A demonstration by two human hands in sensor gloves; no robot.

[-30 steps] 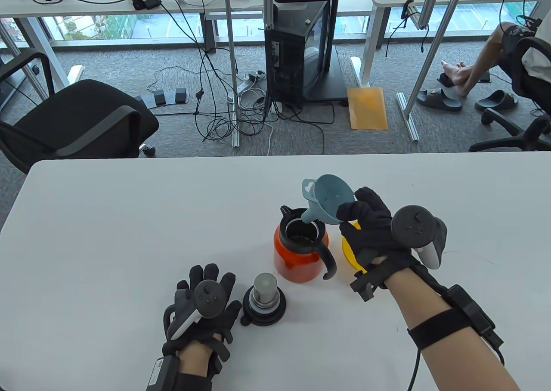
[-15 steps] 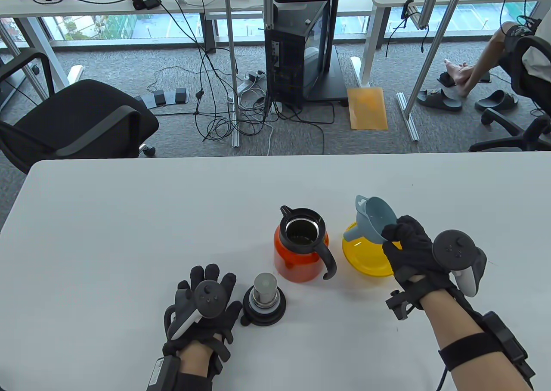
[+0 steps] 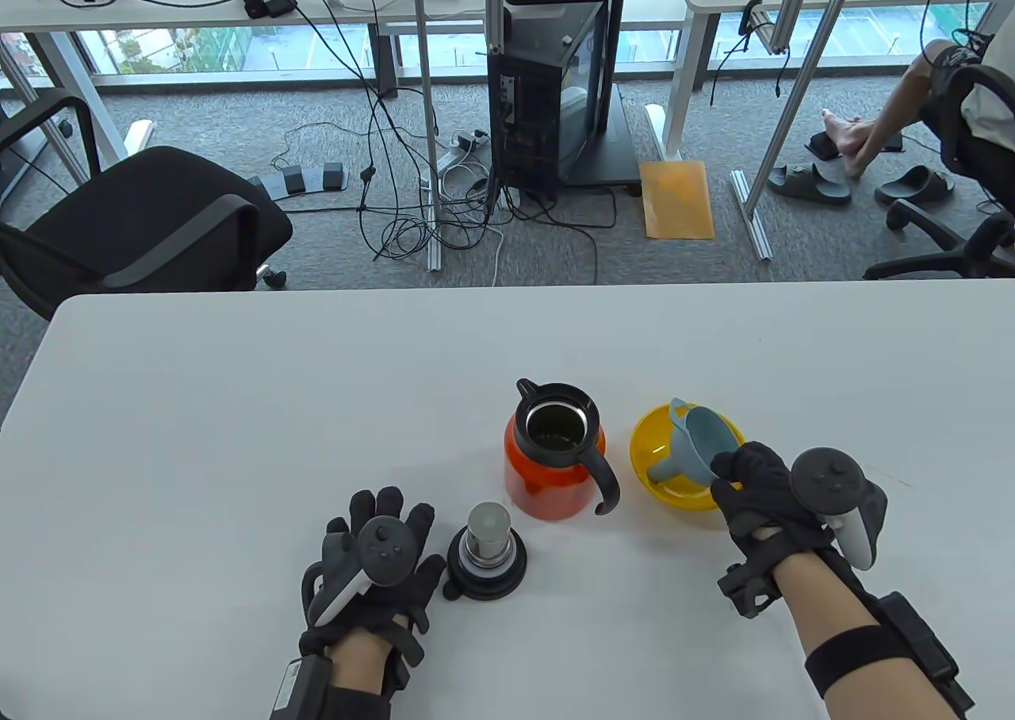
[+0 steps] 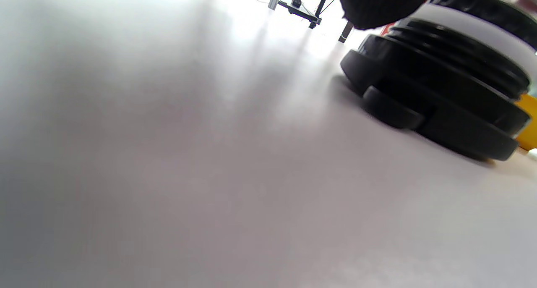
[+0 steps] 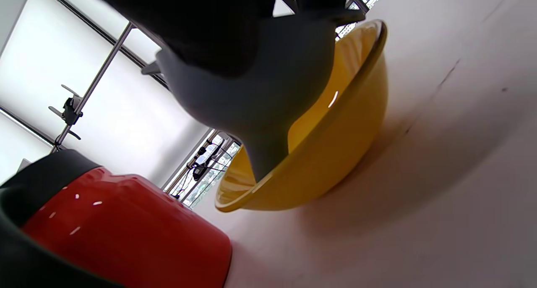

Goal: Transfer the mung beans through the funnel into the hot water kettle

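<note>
The orange kettle (image 3: 553,466) with a black handle stands open at the table's middle; beans show inside its mouth. Its black lid (image 3: 485,553) lies in front of it, next to my left hand (image 3: 373,569), which rests flat on the table holding nothing. The lid fills the right of the left wrist view (image 4: 440,86). My right hand (image 3: 753,486) grips the blue-grey funnel (image 3: 698,450) by its rim and holds it tilted, with the spout down inside the yellow bowl (image 3: 646,442) right of the kettle. The right wrist view shows funnel (image 5: 260,95), bowl (image 5: 335,153) and kettle (image 5: 126,229).
The white table (image 3: 238,403) ends at a far edge with an office chair (image 3: 135,220), cables and a computer tower on the floor beyond. A seated person is at the far right.
My right hand lifted the funnel out of the kettle's mouth, carried it right and lowered it into the yellow bowl. My left hand and the lid have not moved.
</note>
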